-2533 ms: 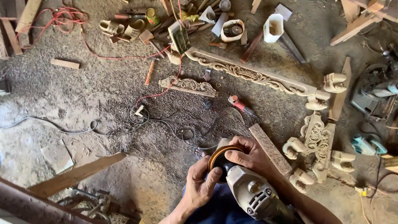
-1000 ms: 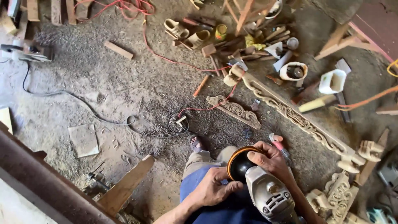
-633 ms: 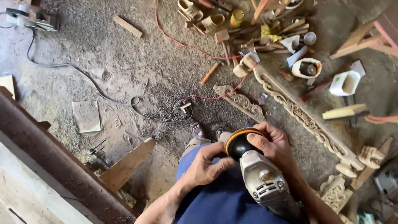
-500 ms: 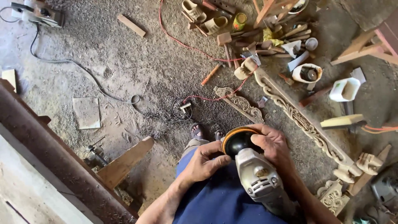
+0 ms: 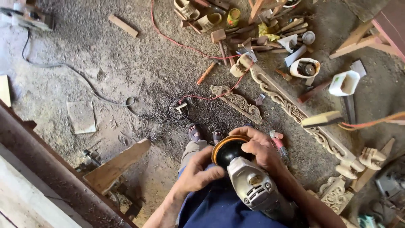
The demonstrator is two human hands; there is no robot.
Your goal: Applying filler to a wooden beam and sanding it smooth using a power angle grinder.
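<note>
A grinder (image 5: 253, 183) is held over the lap, its black disc (image 5: 230, 151) facing up. The disc's rim is gripped by the right hand (image 5: 259, 147), fingers curled over its far edge. The left hand (image 5: 198, 171) is closed against the disc's near side, fingertips pressed to the grinder's head. Just beyond the hands, sandalled feet (image 5: 205, 133) are seen on the shavings-strewn floor (image 5: 126, 63). A short carved panel (image 5: 237, 102) lies beyond the right hand, a long carved rail (image 5: 295, 112) further to its right.
</note>
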